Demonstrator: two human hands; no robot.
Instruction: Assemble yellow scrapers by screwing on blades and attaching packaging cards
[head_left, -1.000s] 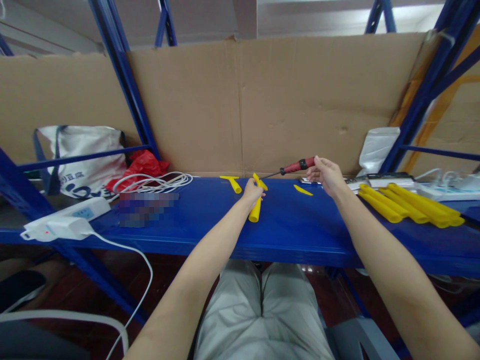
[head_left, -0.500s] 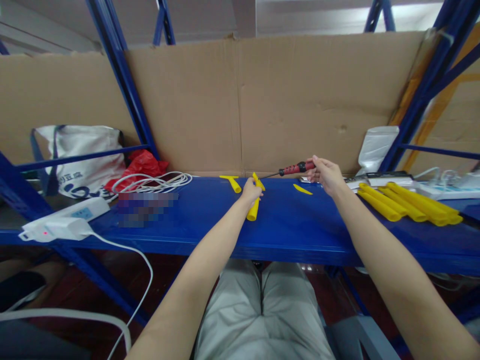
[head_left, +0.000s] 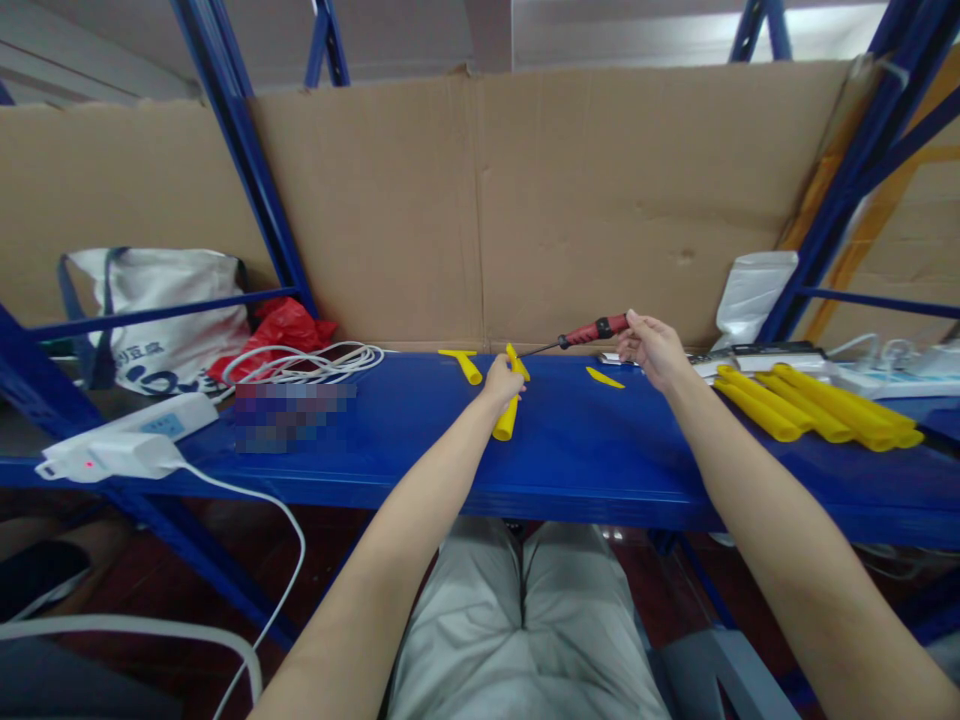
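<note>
My left hand (head_left: 504,382) is closed around a yellow T-shaped plastic piece (head_left: 506,420), its tubular handle slanting toward me on the blue shelf. My right hand (head_left: 651,347) pinches the back end of a red and black screwdriver (head_left: 596,330). The screwdriver's thin shaft points left, and its tip meets the head of the yellow piece near my left fingers; the exact contact is too small to see. Just left lies a second yellow T-shaped piece (head_left: 468,368). A flat yellow blade-like part (head_left: 604,378) rests to the right, below the screwdriver.
Several yellow tubes (head_left: 825,410) lie at the right, beside a white power strip (head_left: 900,380). At the left are a power strip (head_left: 135,430), coiled white cable (head_left: 330,362), a red plastic bag (head_left: 289,335) and a cloth bag (head_left: 165,310). Cardboard (head_left: 600,200) backs the shelf (head_left: 420,450).
The screwdriver's handle appears turned slightly about its axis in my right hand. Both hands and the yellow pieces stay almost in place.
</note>
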